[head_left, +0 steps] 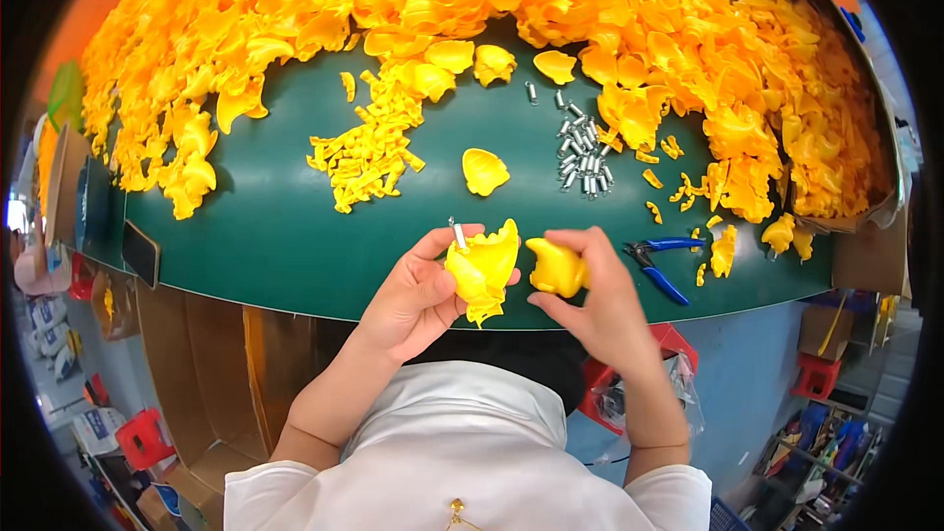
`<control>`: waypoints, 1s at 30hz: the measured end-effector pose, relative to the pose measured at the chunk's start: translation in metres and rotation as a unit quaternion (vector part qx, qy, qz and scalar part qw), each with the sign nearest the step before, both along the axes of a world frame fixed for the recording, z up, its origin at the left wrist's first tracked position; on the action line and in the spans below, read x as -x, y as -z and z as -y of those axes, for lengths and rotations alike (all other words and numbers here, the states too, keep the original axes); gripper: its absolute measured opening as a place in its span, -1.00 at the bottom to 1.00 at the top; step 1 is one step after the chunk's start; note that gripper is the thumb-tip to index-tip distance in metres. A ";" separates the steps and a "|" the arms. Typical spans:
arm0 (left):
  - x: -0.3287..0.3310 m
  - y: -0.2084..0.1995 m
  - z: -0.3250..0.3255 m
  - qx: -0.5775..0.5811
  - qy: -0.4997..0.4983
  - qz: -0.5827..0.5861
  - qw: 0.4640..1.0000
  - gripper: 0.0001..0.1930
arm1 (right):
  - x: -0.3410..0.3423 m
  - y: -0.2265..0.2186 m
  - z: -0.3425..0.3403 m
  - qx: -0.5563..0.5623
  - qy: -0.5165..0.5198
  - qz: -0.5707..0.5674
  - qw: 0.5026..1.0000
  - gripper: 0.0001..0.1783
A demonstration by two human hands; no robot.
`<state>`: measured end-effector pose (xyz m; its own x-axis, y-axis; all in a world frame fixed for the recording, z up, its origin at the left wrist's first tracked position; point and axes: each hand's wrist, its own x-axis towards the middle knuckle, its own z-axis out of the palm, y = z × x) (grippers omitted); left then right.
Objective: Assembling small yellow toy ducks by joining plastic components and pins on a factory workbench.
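My left hand (403, 313) is closed on a yellow plastic shell piece (486, 270) with a jagged lower end. A small metal spring (458, 233) stands at that piece's upper left edge, beside my fingers. Just to the right, my right hand (612, 310) pinches a second, rounded yellow plastic shell (558, 268) between thumb and fingers. The two pieces are held apart, over the table's near edge. Farther off on the green table (364, 246) lies a single yellow shell (485, 172).
A heap of yellow shells (324, 0) covers the far side. Small yellow parts (369, 147) lie centre left, loose springs (582, 149) centre right. Blue-handled nippers (661, 265) rest by my right hand, near yellow scraps (688, 192). A cardboard box (890, 177) of shells stands at right.
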<state>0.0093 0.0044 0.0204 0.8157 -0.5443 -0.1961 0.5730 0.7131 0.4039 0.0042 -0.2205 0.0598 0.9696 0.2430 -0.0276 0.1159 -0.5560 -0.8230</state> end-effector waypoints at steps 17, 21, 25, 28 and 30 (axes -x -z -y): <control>0.012 -0.008 0.004 -0.129 -0.073 0.145 0.978 -0.15 | 0.026 0.007 -0.051 -0.266 0.081 0.012 0.961 -0.48; 0.012 -0.002 0.001 -0.144 -0.064 0.153 0.976 -0.16 | 0.025 0.016 -0.052 -0.270 0.079 0.025 0.959 -0.47; 0.011 0.001 -0.004 -0.115 -0.046 0.202 0.972 -0.21 | 0.025 0.016 -0.051 -0.256 0.060 0.030 0.964 -0.47; 0.008 0.004 -0.006 -0.124 -0.031 0.201 0.971 -0.25 | 0.023 0.018 -0.052 -0.289 0.065 0.030 0.955 -0.47; 0.008 0.002 -0.003 -0.149 -0.032 0.206 0.967 -0.27 | 0.023 0.019 -0.054 -0.225 0.064 0.059 0.971 -0.47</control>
<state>0.0013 0.0078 0.0180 0.8886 -0.4586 0.0114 0.2783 0.5586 0.7814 -0.0186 -0.1668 0.0406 0.9825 0.0827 0.1670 0.1785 -0.1602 -0.9708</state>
